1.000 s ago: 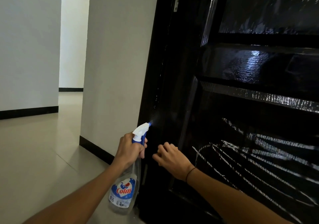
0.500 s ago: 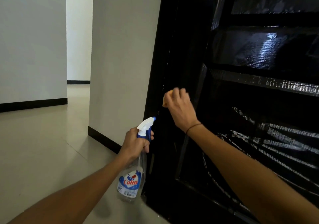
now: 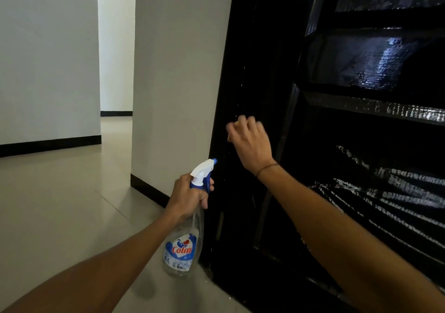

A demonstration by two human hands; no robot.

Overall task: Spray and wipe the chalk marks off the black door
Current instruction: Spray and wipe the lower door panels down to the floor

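Now right hand (image 3: 250, 144), clenched on something small, unclear, rubs door (image 3: 252, 71) edge; left hand (image 3: 187, 197) grips bottle (image 3: 183, 247). Best press firmly, then reach chalk marks (image 3: 397, 192).

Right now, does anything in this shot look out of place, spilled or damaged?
Only the white chalk marks scrawled across the lower panel of the black door. No spill or damage shows; the spray bottle is upright in the left hand.
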